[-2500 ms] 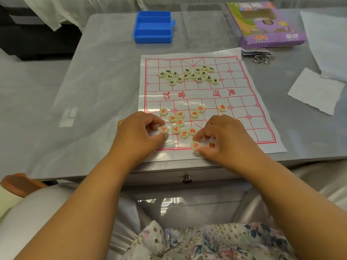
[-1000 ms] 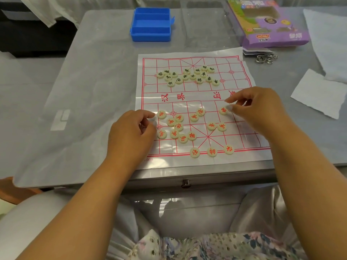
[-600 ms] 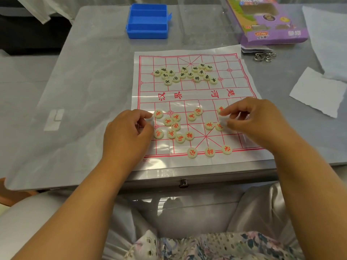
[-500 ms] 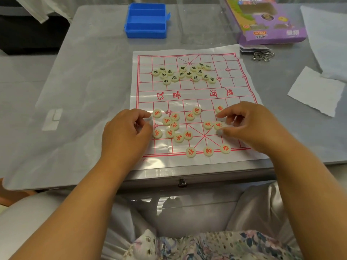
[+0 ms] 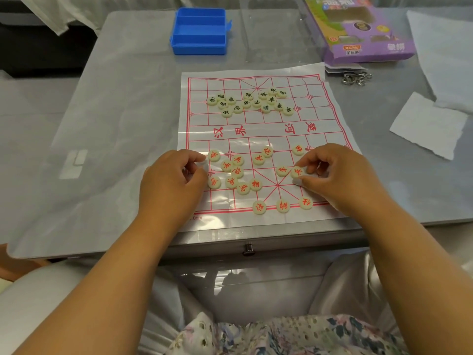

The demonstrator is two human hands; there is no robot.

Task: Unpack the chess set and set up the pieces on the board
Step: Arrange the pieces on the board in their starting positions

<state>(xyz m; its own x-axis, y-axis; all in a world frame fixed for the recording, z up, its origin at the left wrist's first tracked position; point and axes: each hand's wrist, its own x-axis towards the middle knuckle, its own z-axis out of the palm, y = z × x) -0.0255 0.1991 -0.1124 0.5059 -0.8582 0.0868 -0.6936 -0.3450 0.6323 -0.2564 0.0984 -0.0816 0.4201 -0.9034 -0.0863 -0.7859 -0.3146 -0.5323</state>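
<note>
At five o'clock on the board, the right hand pinches a red piece and could knock its neighbour, while the left hand curls near the cluster, its grasp unclear.

Soft, even daylight; glare streaks on the glossy grey surface; wide-angle bowing at edges; slightly soft focus throughout

Board mid-table, pieces on it, tray behind, box behind-right.
</note>
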